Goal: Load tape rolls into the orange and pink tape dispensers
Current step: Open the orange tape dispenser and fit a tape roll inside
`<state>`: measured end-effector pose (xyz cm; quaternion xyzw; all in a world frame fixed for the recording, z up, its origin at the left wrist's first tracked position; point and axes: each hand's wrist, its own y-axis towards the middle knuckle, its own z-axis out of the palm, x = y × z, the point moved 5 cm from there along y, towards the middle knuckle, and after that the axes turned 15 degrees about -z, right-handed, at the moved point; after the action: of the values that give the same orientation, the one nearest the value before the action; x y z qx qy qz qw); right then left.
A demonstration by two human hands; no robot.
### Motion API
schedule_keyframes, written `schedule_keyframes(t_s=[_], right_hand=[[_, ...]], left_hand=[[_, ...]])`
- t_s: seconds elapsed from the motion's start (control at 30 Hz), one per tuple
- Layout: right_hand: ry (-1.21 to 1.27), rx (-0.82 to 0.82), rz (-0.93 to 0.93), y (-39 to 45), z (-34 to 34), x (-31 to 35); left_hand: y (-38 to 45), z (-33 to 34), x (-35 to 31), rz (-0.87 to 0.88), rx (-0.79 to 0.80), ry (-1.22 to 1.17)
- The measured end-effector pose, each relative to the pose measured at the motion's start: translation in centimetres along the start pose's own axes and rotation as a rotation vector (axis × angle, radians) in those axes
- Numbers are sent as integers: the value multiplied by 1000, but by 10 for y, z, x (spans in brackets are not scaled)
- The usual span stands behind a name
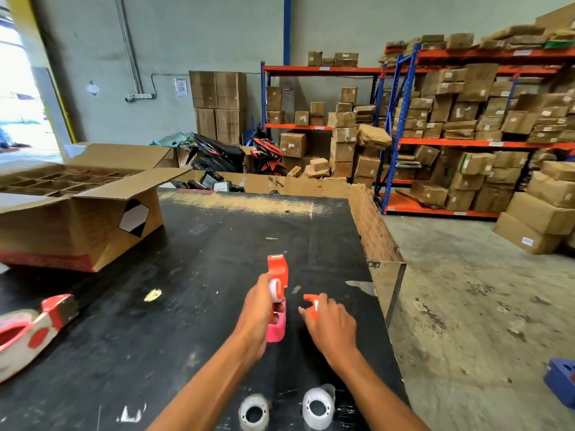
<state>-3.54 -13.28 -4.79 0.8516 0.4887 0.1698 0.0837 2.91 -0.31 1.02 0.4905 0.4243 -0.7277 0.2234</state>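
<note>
On the black table (217, 306), my left hand (258, 309) grips the orange tape dispenser (278, 269), which points away from me and has a white tape roll (275, 288) seated in it. The pink tape dispenser (276, 326) lies just behind it, partly under my left hand. My right hand (331, 321) rests on a loose orange dispenser part (311, 303), fingers curled over it. Two clear tape rolls, one to the left (253, 412) and one to the right (318, 405), stand at the near edge between my forearms.
A large open cardboard box (77, 219) sits on the table's left side. A red and white object (31, 331) lies at the left edge. The table's right edge (385, 265) drops to a concrete floor. Shelves of cartons (466, 126) and motorbikes (236, 154) stand beyond.
</note>
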Motion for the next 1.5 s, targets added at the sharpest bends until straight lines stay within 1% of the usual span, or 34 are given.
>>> schedule_keyframes(t_s=[0.07, 0.17, 0.27, 0.33, 0.43, 0.5, 0.6, 0.77, 0.83, 0.87, 0.9, 1.0, 1.03, 1.07, 1.1, 1.23, 1.3, 1.37, 1.43, 1.5], right_hand=[[-67, 12, 18, -1, -1, 0], [19, 31, 79, -10, -11, -10], [60, 39, 40, -27, -26, -17], [190, -27, 23, -37, -37, -19], [561, -203, 80, -56, -57, -11], [780, -207, 78, -69, -71, 4], [875, -192, 46, -92, -90, 22], [979, -302, 176, -131, -101, 15], [940, -330, 236, -143, -103, 5], [873, -308, 263, -151, -101, 0], [769, -238, 277, -158, -97, -5], [377, 151, 237, -179, -71, -10], [279, 240, 211, -184, -64, -7], [207, 273, 186, -184, -61, -4], [158, 263, 170, -181, -62, 2], [63, 130, 123, -154, -66, 23], [36, 145, 115, -139, -55, 34], [16, 206, 123, -128, -42, 41], [70, 222, 132, -119, -35, 40], [283, 144, 150, -109, -38, 37]], left_hand=[[-3, -4, 4, -13, 28, -7], [-1, -6, 12, -57, 115, -62], [-5, -4, 19, -99, 192, -48], [-11, 1, 21, -79, 235, 1], [-21, 9, 28, -63, 313, 55], [-29, 16, 34, -78, 370, 82], [-44, 28, 42, -102, 478, 70], [-70, 35, 56, -138, 645, 103], [-70, 31, 57, -114, 601, 107], [-68, 27, 57, -101, 567, 105], [-65, 22, 56, -89, 536, 102], [-61, 4, 57, -104, 507, 82], [-60, -2, 59, -118, 504, 81], [-60, -7, 59, -127, 500, 79], [-60, -13, 60, -129, 495, 77], [-59, -31, 58, -123, 461, 70], [-57, -40, 56, -119, 431, 64], [-56, -47, 53, -128, 414, 62], [-53, -53, 50, -127, 393, 70], [-50, -58, 46, -125, 374, 67]])
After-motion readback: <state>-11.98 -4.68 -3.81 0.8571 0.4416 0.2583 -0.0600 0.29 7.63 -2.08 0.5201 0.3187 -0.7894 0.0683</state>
